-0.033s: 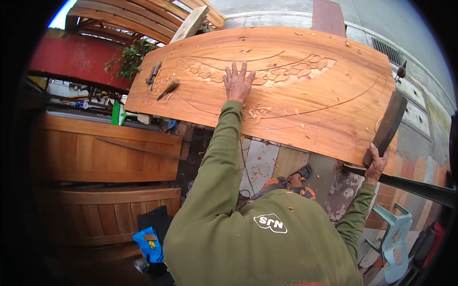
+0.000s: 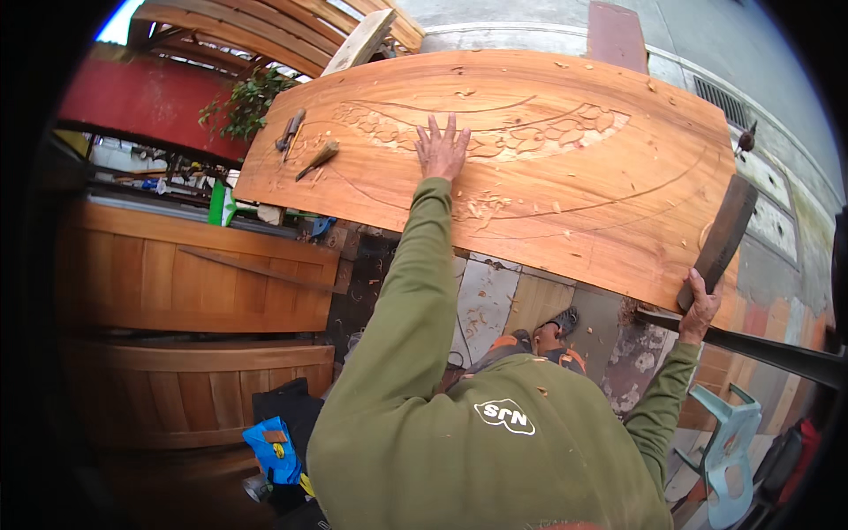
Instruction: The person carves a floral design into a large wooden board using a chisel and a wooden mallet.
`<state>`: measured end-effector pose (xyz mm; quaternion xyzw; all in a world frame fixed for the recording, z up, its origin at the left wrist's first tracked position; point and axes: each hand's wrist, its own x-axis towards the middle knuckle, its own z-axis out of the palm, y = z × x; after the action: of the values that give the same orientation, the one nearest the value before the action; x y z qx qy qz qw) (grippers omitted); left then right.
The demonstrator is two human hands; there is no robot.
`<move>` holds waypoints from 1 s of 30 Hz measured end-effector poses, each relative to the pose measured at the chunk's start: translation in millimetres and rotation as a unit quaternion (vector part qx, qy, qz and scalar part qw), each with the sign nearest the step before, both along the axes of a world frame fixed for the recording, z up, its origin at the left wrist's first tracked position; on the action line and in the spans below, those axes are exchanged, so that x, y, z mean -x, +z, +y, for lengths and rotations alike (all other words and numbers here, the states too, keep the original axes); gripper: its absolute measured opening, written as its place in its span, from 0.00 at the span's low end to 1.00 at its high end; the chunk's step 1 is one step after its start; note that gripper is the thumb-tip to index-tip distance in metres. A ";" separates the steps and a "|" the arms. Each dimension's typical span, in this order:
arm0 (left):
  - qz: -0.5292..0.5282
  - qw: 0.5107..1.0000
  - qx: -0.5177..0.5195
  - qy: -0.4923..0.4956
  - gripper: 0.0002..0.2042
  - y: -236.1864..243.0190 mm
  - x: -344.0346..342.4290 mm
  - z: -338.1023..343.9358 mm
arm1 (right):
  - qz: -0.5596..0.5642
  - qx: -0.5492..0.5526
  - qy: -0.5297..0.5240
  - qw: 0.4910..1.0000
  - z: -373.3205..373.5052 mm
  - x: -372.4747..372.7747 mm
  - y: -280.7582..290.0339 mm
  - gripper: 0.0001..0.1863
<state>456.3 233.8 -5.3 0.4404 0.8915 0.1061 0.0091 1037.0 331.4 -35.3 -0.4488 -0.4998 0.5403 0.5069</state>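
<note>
My left hand [image 2: 442, 148] lies open, fingers spread, on a wide orange wooden panel [image 2: 654, 238] with a carved leaf band [image 2: 556, 132] and curved grooves. My right hand [image 2: 700, 305] grips a long dark wooden bar [image 2: 720, 238] at the panel's right end, its lower part in my fingers. To the left of my left hand lie a chisel with a wooden handle [image 2: 322, 157] and a couple of other slim tools [image 2: 291, 131]. Pale shavings [image 2: 486, 208] are scattered on the panel, mostly below my left hand.
Framed wooden panels [image 2: 203, 265] are at left, below a red ledge [image 2: 159, 115] with a plant [image 2: 247, 110]. Slatted wood [image 2: 256, 35] stands behind. A black beam [image 2: 777, 349] runs rightward, above a pale blue plastic chair [image 2: 729, 442]. A blue bag [image 2: 274, 446] sits low left.
The whole view has shifted very slightly to the right. My hands and the tools show no clear movement of their own.
</note>
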 end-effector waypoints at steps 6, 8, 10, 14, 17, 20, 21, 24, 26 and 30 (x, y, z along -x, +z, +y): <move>0.024 0.957 0.066 -0.283 0.31 -38.3 -76.6 -18.1 | -0.004 0.010 0.007 1.000 11.1 -5.6 7.0 0.20; -0.027 0.939 0.057 -0.338 0.32 -26.4 -136.7 -32.8 | -0.004 0.001 0.004 1.000 20.3 -16.7 5.5 0.20; 0.000 0.927 0.039 -0.373 0.33 -38.1 -181.8 -65.4 | -0.011 0.015 -0.005 1.000 19.6 -16.9 2.9 0.21; -0.089 0.896 -0.077 -0.429 0.34 -39.5 -268.8 -133.0 | 0.002 -0.008 0.000 1.000 19.0 -11.3 2.0 0.22; -0.212 0.871 -0.101 -0.431 0.34 -71.0 -306.7 -184.5 | 0.013 -0.024 0.012 1.000 10.8 -1.0 10.1 0.17; -0.330 0.880 -0.016 -0.341 0.33 -117.7 -322.2 -234.3 | 0.007 -0.030 0.007 0.999 14.1 -7.8 13.8 0.16; -0.391 0.873 0.011 -0.292 0.34 -153.1 -316.4 -266.6 | 0.015 -0.028 0.018 0.999 13.1 -1.5 9.7 0.16; -0.545 0.816 0.129 -0.144 0.40 -206.1 -307.4 -341.9 | 0.013 -0.028 0.024 0.999 22.2 -14.5 4.4 0.19; -0.563 0.810 0.161 -0.040 0.47 -232.4 -309.6 -400.8 | 0.008 -0.026 0.016 1.000 23.7 -19.3 5.0 0.19; -0.519 0.784 0.339 0.037 0.38 -274.1 -337.4 -549.1 | 0.023 -0.023 0.033 0.999 6.8 0.4 6.1 0.18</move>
<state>793.7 -315.3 -279.4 0.2539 0.7463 0.0097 0.6152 1036.6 338.2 -29.2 -0.4081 -0.5145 0.5552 0.5104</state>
